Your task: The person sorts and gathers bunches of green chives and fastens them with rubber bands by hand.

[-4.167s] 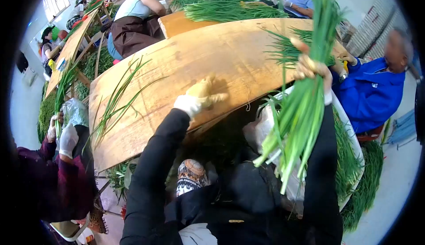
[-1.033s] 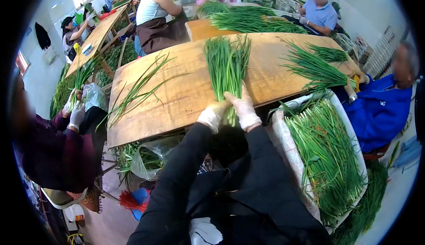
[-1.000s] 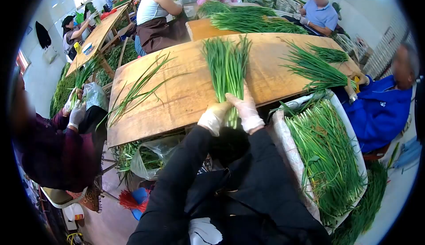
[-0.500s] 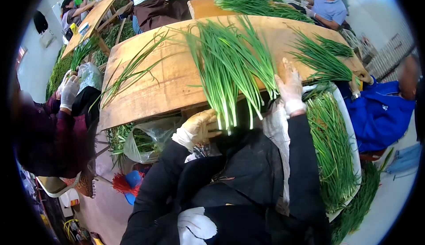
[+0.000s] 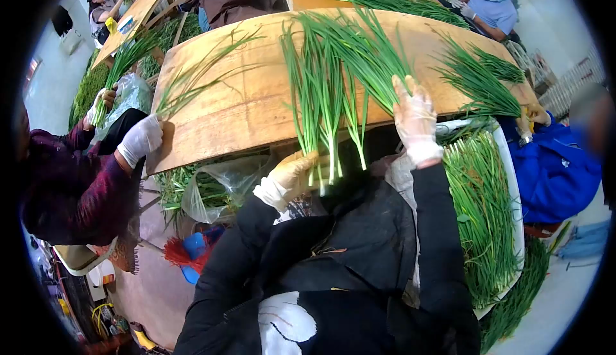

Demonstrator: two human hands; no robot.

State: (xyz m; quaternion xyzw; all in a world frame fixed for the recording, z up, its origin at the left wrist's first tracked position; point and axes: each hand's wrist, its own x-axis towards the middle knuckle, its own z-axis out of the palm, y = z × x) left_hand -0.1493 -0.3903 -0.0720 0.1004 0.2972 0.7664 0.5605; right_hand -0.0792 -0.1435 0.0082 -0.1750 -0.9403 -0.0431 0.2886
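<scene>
Long green stalks with white lower ends lie fanned across the wooden table, their white ends hanging over its near edge. My left hand, in a pale glove, has its fingers closed around the lower ends of the left part. My right hand, also gloved, holds the lower end of a separate slanting bundle at the right; its palm hides the ends of that bundle.
Loose leaves lie at the table's left, near a co-worker's gloved hand. At the right are more bundles, a co-worker's hands and a white crate full of stalks. A plastic bag hangs below the table.
My right hand has moved slightly up, and the right-hand stalks now slant apart from the left ones. My left hand has closed on the stalk ends. The left co-worker's hand has reached the table edge.
</scene>
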